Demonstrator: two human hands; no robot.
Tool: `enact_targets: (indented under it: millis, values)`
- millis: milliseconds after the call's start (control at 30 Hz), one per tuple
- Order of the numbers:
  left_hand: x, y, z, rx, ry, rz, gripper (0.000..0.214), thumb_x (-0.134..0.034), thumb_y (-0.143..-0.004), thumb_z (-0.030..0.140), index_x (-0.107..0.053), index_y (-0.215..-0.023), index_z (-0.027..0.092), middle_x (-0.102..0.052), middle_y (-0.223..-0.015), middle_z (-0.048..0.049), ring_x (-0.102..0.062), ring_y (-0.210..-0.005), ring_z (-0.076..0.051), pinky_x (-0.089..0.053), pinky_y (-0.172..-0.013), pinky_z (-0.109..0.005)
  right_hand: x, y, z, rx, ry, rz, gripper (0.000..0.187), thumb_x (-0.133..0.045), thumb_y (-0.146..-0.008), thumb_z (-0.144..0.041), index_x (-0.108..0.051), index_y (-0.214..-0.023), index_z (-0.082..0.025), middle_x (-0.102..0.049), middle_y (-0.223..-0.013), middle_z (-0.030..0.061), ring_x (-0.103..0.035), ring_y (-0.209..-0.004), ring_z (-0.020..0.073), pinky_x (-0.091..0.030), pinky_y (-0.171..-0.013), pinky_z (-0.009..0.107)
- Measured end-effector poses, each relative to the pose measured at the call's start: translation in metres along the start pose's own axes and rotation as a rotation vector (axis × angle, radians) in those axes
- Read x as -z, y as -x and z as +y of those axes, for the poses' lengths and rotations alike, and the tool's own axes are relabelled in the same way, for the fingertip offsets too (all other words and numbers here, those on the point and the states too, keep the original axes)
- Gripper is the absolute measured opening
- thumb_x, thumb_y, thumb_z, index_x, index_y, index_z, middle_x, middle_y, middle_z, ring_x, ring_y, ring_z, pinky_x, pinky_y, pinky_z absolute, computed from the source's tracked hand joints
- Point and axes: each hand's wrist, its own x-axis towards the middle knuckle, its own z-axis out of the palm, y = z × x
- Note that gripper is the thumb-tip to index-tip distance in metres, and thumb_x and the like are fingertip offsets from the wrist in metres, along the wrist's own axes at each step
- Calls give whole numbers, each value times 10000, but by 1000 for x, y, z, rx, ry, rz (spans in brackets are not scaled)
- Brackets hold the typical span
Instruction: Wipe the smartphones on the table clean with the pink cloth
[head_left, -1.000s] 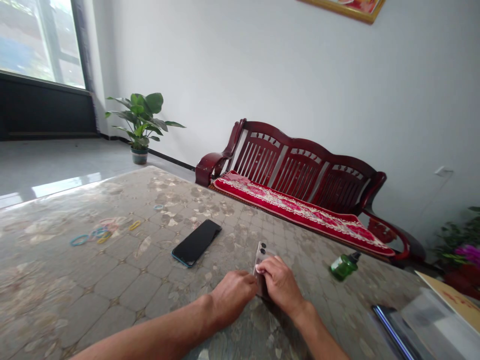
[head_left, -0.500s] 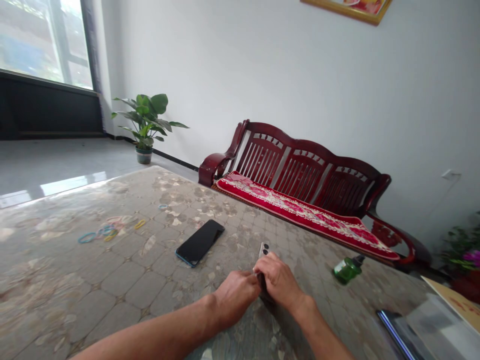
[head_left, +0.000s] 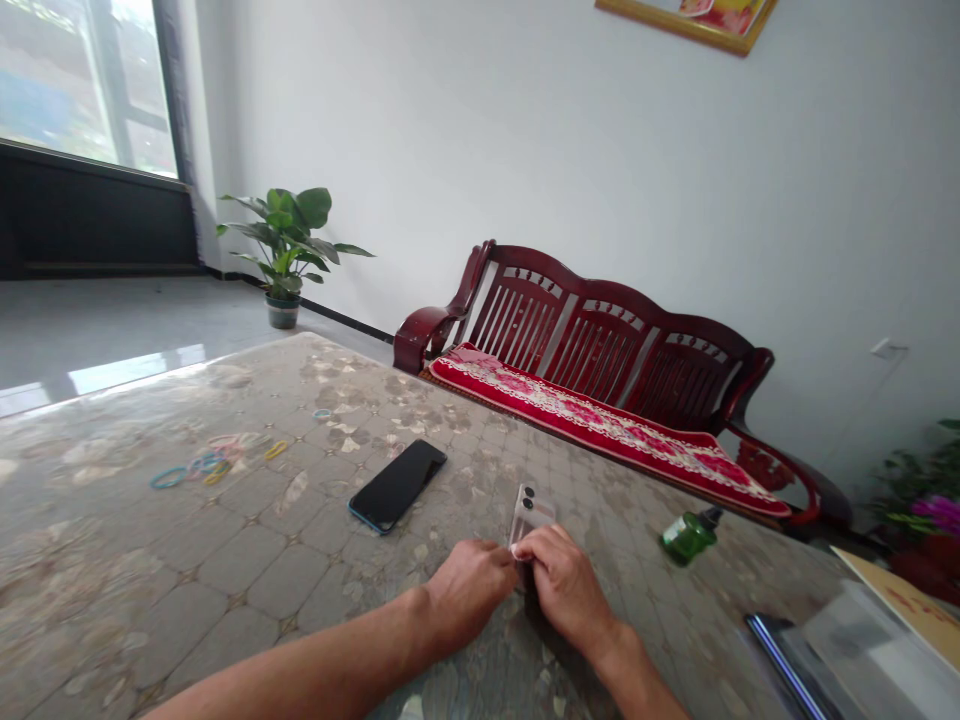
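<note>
A light-coloured smartphone [head_left: 529,512] with two round black camera lenses is propped at a tilt, its back facing up and its lens end pointing away from me. My right hand [head_left: 561,580] is closed around its lower right part, and a small whitish bit shows at the fingertips; I cannot make out what it is. Against the lower left edge of that phone, my left hand [head_left: 476,588] has its fingers pressed together, the tips partly hidden. Left of both hands a second smartphone [head_left: 397,485], black-screened with a blue edge, lies flat.
Coloured rubber bands [head_left: 214,464] lie on the patterned tablecloth [head_left: 199,600] at left. A green bottle [head_left: 688,537] with a black top is to the right. Nearer me are a dark, blue-edged object [head_left: 780,655] and a clear plastic sheet [head_left: 862,640]. Behind stands a red wooden bench [head_left: 592,340].
My right hand has slid down the light-coloured smartphone toward me, baring more of its back. The left hand stays at its edge. The view has shifted slightly.
</note>
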Motion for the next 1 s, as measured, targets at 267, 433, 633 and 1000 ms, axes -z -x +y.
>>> enact_targets:
  millis: [267, 433, 633, 1000]
  values:
    - [1, 2, -2, 5, 16, -21, 93, -537, -883, 116, -600, -855, 178, -677, -921, -39, -639, -844, -191, -501, -769, -267, 0, -20, 20, -146, 83, 103, 272, -460, -831, -56, -665, -819, -234, -675, -848, 36, -578, -859, 202, -450, -776, 311]
    - [2, 2, -2, 20, 18, -33, 100, -536, -888, 115, -600, -835, 170, -666, -899, -36, -629, -822, -189, -492, -744, -264, 7, 0, 6, -100, 29, 27, 305, -437, -790, -17, -654, -773, -230, -657, -787, 11, -573, -803, 178, -431, -732, 286]
    - [-3, 1, -5, 0, 3, 26, 157, -525, -940, 150, -603, -806, 175, -663, -861, -22, -625, -791, -172, -474, -712, -248, 10, -1, 18, -138, 10, 56, 272, -461, -819, -58, -667, -784, -231, -670, -817, 22, -594, -836, 183, -453, -763, 295]
    - [-4, 1, -5, 22, 12, 44, 176, -525, -951, 163, -616, -800, 172, -666, -849, -25, -623, -776, -165, -473, -722, -238, 11, 12, 7, -177, -28, 55, 266, -472, -813, -65, -673, -778, -236, -652, -809, 9, -620, -823, 162, -449, -742, 257]
